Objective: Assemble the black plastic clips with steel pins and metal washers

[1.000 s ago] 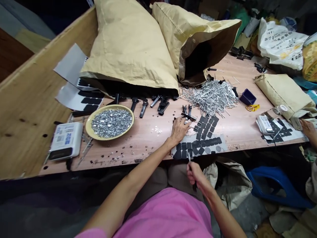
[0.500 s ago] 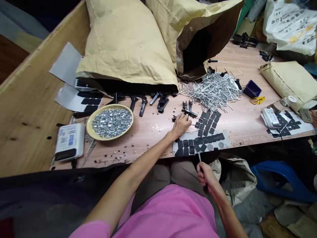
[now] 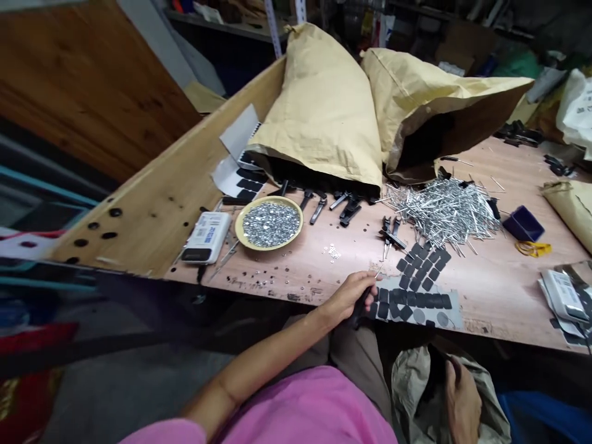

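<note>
My left hand [image 3: 348,297] is closed around a black plastic handle [image 3: 359,311] with a thin metal pin sticking out of it, at the table's front edge. Just right of this hand lies a grey sheet [image 3: 456,316] with rows of black pads [image 3: 419,300]. My right hand [image 3: 464,398] is low at the mouth of an open paper sack [image 3: 407,373] below the table. Its fingers are partly hidden against the dark opening, so I cannot make out whether they hold anything. Beyond my left hand lie several black handles with pins [image 3: 392,233].
A yellow bowl of metal washers [image 3: 271,223] stands left, beside a white box-like device [image 3: 206,237]. A heap of metal pins [image 3: 451,213] lies right of centre. Two large paper sacks [image 3: 328,117] stand behind. A dark blue tray [image 3: 523,223] and yellow scissors [image 3: 533,248] are on the right.
My left hand has lifted a black handle from the group and brought it to the table edge. My right hand has moved down and right to the sack. The view has swung left.
</note>
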Demonstrator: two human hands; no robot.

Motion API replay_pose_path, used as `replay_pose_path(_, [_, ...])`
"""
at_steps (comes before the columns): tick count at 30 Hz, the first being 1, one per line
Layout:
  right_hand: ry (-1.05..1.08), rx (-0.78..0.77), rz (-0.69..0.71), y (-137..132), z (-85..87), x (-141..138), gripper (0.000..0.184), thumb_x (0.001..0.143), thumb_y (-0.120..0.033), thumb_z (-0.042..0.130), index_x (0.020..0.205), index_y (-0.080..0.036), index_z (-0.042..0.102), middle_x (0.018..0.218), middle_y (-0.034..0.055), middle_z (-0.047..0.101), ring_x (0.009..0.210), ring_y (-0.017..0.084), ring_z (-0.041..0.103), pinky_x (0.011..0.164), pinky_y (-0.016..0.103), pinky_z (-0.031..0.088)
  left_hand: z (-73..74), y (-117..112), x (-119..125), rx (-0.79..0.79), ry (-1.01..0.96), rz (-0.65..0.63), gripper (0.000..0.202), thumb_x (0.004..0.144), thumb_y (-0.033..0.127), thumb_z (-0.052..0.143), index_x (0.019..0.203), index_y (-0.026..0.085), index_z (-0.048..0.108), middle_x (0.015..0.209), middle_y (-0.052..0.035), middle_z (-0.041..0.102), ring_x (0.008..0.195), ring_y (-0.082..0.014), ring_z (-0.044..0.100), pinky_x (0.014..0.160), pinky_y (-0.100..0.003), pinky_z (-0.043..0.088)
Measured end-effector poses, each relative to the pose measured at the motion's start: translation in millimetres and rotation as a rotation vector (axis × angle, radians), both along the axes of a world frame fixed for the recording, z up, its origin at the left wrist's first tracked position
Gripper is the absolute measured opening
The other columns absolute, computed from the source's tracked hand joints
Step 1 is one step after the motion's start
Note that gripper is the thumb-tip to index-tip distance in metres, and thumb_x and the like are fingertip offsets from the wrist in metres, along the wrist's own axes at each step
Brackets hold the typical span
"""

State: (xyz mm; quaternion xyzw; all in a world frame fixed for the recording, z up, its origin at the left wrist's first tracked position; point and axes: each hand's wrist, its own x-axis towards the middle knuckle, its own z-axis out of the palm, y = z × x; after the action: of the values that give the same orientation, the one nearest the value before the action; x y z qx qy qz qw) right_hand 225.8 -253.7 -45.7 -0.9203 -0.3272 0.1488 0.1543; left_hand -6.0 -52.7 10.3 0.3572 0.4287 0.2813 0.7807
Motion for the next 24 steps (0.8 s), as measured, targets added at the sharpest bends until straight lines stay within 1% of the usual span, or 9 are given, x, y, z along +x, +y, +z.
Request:
replay_pose_path(2, [0.002, 0.212, 0.145, 43.5, 19.1, -23.2, 0.053, 0.077, -0.054, 0.035, 0.098, -0.015, 0.063, 0.101, 0.017, 0.065, 0.095, 0.03, 0.06, 0.084, 0.041, 0.045, -8.7, -5.8, -19.3, -0.151, -0.055, 0.123, 0.021, 0.071, 0.034, 0.06, 0.079, 0.015, 0.056, 0.054, 0.0072, 0.047, 0.032, -0.0029, 0.035, 0.033, -0.017, 0.028])
replay_pose_path(5, [0.09, 0.409, 0.479, 120.5, 36.2, -76.4, 0.038, 0.084, -0.044, 0.039, 0.095, -0.017, 0.065, 0.096, 0.0119, 0.066, 0.088, 0.024, 0.061, 0.08, 0.035, 0.046, -16.5, -8.9, -45.0, -0.172, -0.06, 0.295, 0.022, 0.064, 0.034, 0.066, 0.069, 0.014, 0.055, 0.053, 0.0066, 0.049, 0.033, -0.0025, 0.037, 0.033, -0.017, 0.03])
replay_pose_path(7, [0.145, 0.451, 0.711, 168.3, 35.2, -114.0, 0.033, 0.088, -0.036, 0.038, 0.092, -0.018, 0.066, 0.091, 0.0102, 0.065, 0.085, 0.021, 0.061, 0.079, 0.032, 0.046, -17.2, -9.3, -58.0, -0.157, -0.031, 0.358, 0.023, 0.063, 0.033, 0.066, 0.069, 0.013, 0.058, 0.054, 0.0056, 0.052, 0.035, -0.0029, 0.039, 0.034, -0.018, 0.032])
replay_pose_path(8, [0.149, 0.452, 0.785, 188.7, 31.6, -130.6, 0.032, 0.089, -0.033, 0.037, 0.093, -0.017, 0.066, 0.089, 0.0098, 0.065, 0.083, 0.02, 0.06, 0.078, 0.03, 0.046, -16.8, -9.4, -63.3, -0.152, -0.01, 0.372, 0.023, 0.063, 0.032, 0.066, 0.074, 0.012, 0.06, 0.053, 0.0054, 0.053, 0.034, -0.0029, 0.038, 0.034, -0.018, 0.031])
replay_pose_path(11, [0.063, 0.336, 0.912, 231.2, 16.9, -165.3, 0.028, 0.089, -0.025, 0.039, 0.1, -0.018, 0.065, 0.089, 0.0086, 0.062, 0.081, 0.019, 0.059, 0.069, 0.028, 0.045, -15.1, -8.4, -76.5, -0.151, 0.047, 0.378, 0.039, 0.066, 0.028, 0.062, 0.102, 0.01, 0.062, 0.052, 0.0067, 0.052, 0.032, -0.0019, 0.033, 0.032, -0.017, 0.025])
replay_pose_path(14, [-0.079, 0.234, 0.973, 248.5, 6.4, -177.8, 0.025, 0.089, -0.022, 0.042, 0.096, -0.021, 0.065, 0.088, 0.0072, 0.061, 0.08, 0.019, 0.057, 0.062, 0.026, 0.041, -14.8, -5.2, -86.1, -0.172, 0.063, 0.36, 0.053, 0.069, 0.023, 0.057, 0.12, 0.009, 0.055, 0.051, 0.0076, 0.05, 0.032, -0.0008, 0.029, 0.032, -0.016, 0.018])
replay_pose_path(19, [-0.2, 0.251, 1.035, 251.8, -0.5, -177.8, 0.023, 0.088, -0.015, 0.041, 0.084, -0.021, 0.063, 0.085, 0.0068, 0.06, 0.077, 0.019, 0.054, 0.06, 0.026, 0.038, -13.5, 1.9, -93.4, -0.212, 0.039, 0.353, 0.057, 0.07, 0.018, 0.05, 0.126, 0.009, 0.051, 0.051, 0.0086, 0.045, 0.032, -0.0002, 0.025, 0.033, -0.016, 0.013])
replay_pose_path(22, [-0.161, 0.296, 1.005, 250.5, -2.3, -177.6, 0.022, 0.085, -0.012, 0.041, 0.077, -0.019, 0.06, 0.083, 0.0089, 0.061, 0.078, 0.021, 0.053, 0.064, 0.03, 0.04, -10.7, 4.5, -93.4, -0.229, 0.025, 0.348, 0.054, 0.071, 0.021, 0.052, 0.125, 0.011, 0.053, 0.049, 0.0093, 0.042, 0.032, -0.0004, 0.023, 0.033, -0.016, 0.011])
replay_pose_path(24, [-0.005, 0.391, 0.928, 248.3, -1.3, -177.8, 0.016, 0.083, -0.013, 0.043, 0.078, -0.018, 0.058, 0.082, 0.0087, 0.062, 0.079, 0.021, 0.054, 0.068, 0.032, 0.042, -9.4, 5.2, -92.0, -0.232, 0.02, 0.336, 0.054, 0.072, 0.024, 0.054, 0.124, 0.011, 0.054, 0.049, 0.0096, 0.041, 0.032, -0.0005, 0.023, 0.034, -0.016, 0.01])
